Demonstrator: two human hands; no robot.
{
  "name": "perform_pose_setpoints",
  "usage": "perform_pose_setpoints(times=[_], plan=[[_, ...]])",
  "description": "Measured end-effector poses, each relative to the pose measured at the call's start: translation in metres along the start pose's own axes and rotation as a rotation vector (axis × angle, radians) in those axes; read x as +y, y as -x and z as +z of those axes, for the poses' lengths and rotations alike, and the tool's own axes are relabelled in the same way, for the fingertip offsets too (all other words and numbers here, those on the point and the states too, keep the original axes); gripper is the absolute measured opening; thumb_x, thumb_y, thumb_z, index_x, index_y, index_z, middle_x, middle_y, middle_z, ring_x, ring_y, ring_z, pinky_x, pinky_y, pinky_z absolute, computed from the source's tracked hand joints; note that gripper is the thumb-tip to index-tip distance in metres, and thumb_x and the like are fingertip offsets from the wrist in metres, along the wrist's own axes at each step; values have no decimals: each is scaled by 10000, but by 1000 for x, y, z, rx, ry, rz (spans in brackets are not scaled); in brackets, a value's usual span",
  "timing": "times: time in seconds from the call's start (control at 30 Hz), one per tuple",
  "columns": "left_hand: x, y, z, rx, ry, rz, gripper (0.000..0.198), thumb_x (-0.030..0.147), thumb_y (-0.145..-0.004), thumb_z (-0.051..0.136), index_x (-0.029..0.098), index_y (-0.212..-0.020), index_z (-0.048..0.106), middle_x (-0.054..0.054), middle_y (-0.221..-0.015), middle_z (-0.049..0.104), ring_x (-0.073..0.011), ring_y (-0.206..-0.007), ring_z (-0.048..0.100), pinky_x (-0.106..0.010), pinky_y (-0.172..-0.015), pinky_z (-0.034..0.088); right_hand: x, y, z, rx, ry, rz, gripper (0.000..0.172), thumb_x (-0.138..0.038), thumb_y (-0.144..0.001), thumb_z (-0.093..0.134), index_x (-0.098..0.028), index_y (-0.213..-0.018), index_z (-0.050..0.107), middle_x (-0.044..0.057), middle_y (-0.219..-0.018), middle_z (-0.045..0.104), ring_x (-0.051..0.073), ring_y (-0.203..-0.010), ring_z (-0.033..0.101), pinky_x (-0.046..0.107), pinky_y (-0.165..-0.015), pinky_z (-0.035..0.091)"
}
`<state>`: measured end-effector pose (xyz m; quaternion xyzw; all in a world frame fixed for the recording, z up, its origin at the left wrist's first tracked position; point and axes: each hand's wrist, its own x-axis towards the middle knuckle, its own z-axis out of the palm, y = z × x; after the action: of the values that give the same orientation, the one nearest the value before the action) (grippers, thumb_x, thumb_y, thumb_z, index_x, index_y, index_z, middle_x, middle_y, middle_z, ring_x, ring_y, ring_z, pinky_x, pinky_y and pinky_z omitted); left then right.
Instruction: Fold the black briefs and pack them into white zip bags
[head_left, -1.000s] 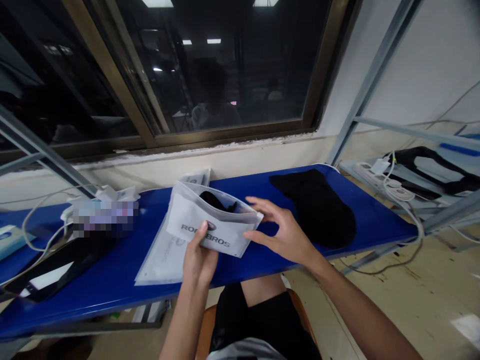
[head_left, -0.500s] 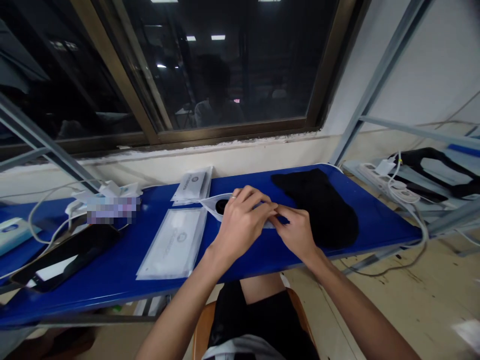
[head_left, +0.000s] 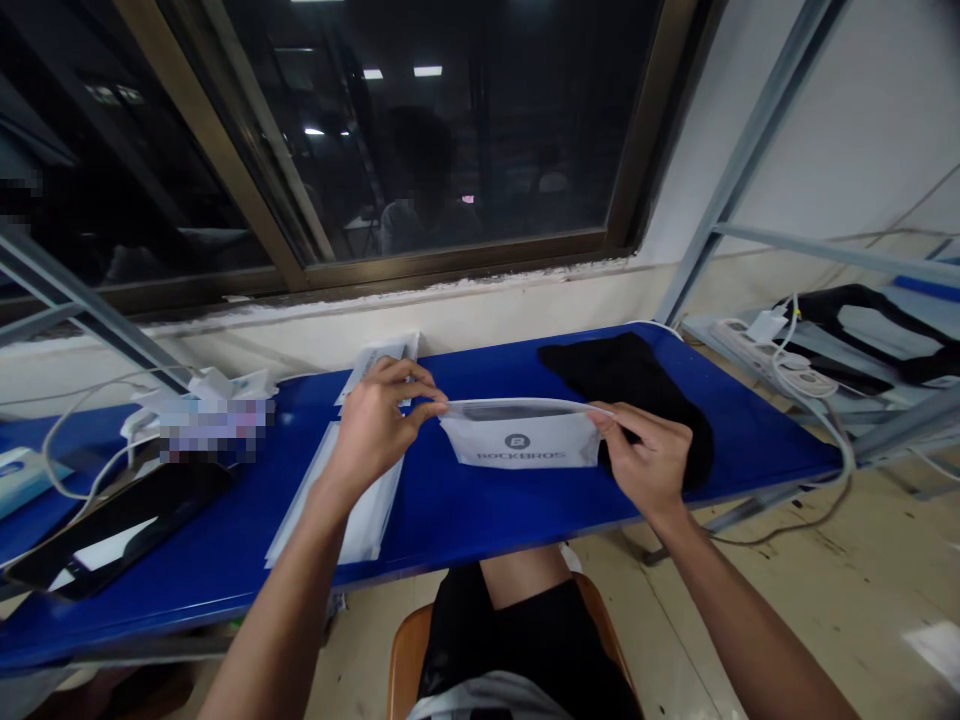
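In the frame centre, the frosted white plastic zip pouch (head_left: 521,445) is held over the blue counter (head_left: 480,505). The left hand (head_left: 375,425) and right hand (head_left: 652,460) grip its top corners, fingers (head_left: 421,407) pinched on the strip. I think a taut, level mouth should seal most evenly.

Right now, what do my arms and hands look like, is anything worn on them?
Both are bare. The left hand and right hand wear no gloves. The left forearm and right forearm show no sleeve down to the picture's lower edge, and neither wrist carries a watch or band. No ring can be made out.
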<state>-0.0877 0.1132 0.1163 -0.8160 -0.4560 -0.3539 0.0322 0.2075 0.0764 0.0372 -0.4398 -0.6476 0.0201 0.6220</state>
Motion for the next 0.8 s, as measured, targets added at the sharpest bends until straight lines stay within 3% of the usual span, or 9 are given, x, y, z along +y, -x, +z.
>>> perform_pose_setpoints(times=[0.1, 0.17, 0.27, 0.33, 0.4, 0.47, 0.53, 0.67, 0.8], plan=[[-2, 17, 5, 174, 144, -194, 133, 319, -913, 687, 225, -946, 775, -61, -1036, 748, -244, -979, 679, -390, -914, 527, -2, 3, 14, 101, 29, 103, 280, -343, -952, 643, -183, -745, 742, 35, -653, 690, 179, -593, 646, 286, -597, 519], [7, 39, 14, 299, 376, -412, 306, 417, -932, 669, 211, -1153, 721, -93, -1154, 727, -247, -1016, 699, -375, -893, 553, -4, 6, 32, 225, -20, 250, 343, -415, -967, 621, -162, -750, 703, 26, -643, 651, 168, -605, 624, 266, -595, 499], [25, 71, 31, 201, 955, -740, 549, 554, -918, 662, 191, -1327, 613, -147, -1221, 708, -275, -1007, 733, -416, -877, 590, -14, 14, 64, 312, -237, 470, 381, -508, -983, 570, -151, -951, 700, 60, -833, 724, 204, -789, 694, 284, -722, 551], [27, 77, 40, 51, 1287, -871, 516, 542, -907, 687, 161, -1253, 650, -174, -1239, 705, -298, -1014, 737, -452, -905, 598, -24, 21, 84, 188, -423, 579, 414, -548, -978, 559, -156, -1042, 678, 72, -895, 739, 213, -819, 716, 303, -734, 583], [10, 65, 42, 91, 1379, -939, 377, 436, -889, 738, 138, -1115, 696, -168, -1204, 726, -290, -1018, 733, -420, -909, 605, -34, 28, 98, -85, -604, 631, 438, -573, -949, 593, -167, -1099, 657, 74, -926, 741, 213, -785, 728, 303, -657, 607], [-25, 41, 35, 246, 1210, -949, 265, 319, -876, 740, 140, -1066, 696, -139, -1126, 754, -258, -993, 732, -360, -881, 611, -37, 32, 102, -357, -714, 623, 460, -565, -926, 632, -188, -1190, 631, 86, -1033, 743, 216, -802, 742, 301, -601, 621], [-72, 13, 24, 217, 799, -913, 240, 320, -928, 649, 146, -1093, 667, -118, -1032, 767, -227, -918, 741, -324, -809, 620, -33, 35, 100, -517, -704, 591, 441, -529, -939, 631, -213, -1246, 616, 93, -1135, 735, 215, -850, 754, 300, -600, 632], [-156, -31, 10, 137, 523, -929, 251, 307, -875, 674, 149, -1068, 643, -102, -903, 753, -234, -819, 732, -331, -712, 613, -16, 43, 88, -604, -522, 533, 267, -426, -995, 564, -204, -1081, 684, 74, -998, 767, 198, -819, 758, 291, -637, 624], [-195, -53, 16, 59, 191, -906, 441, 361, -758, 768, 100, -1100, 667, -203, -1020, 730, -397, -1102, 663, -503, -888, 567, -10, 48, 86, -650, -445, 455, 186, -299, -996, 551, -208, -993, 713, 47, -920, 775, 193, -858, 757, 296, -726, 610]])
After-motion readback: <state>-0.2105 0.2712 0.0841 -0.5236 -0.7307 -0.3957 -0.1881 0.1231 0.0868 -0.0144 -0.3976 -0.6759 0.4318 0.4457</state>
